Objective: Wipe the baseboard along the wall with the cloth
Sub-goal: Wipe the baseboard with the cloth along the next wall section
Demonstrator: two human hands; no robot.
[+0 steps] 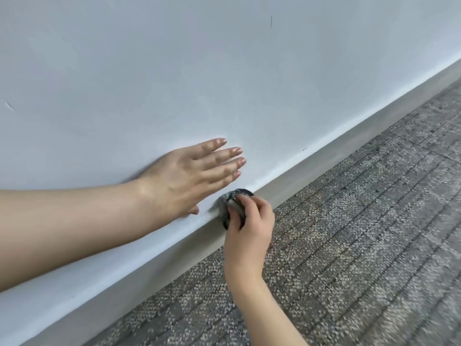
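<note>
A grey baseboard (354, 126) runs diagonally from lower left to upper right along the foot of the white wall (174, 71). My right hand (249, 226) grips a small bunched dark-and-grey cloth (235, 198) and holds it against the top edge of the baseboard. My left hand (192, 176) lies flat on the wall just above and left of the cloth, fingers straight and pointing right. Most of the cloth is hidden under my right fingers.
Grey patterned carpet (349, 245) covers the floor right up to the baseboard. The wall carries a short dark mark (271, 21) near the top and a small scuff (9, 106) at the left.
</note>
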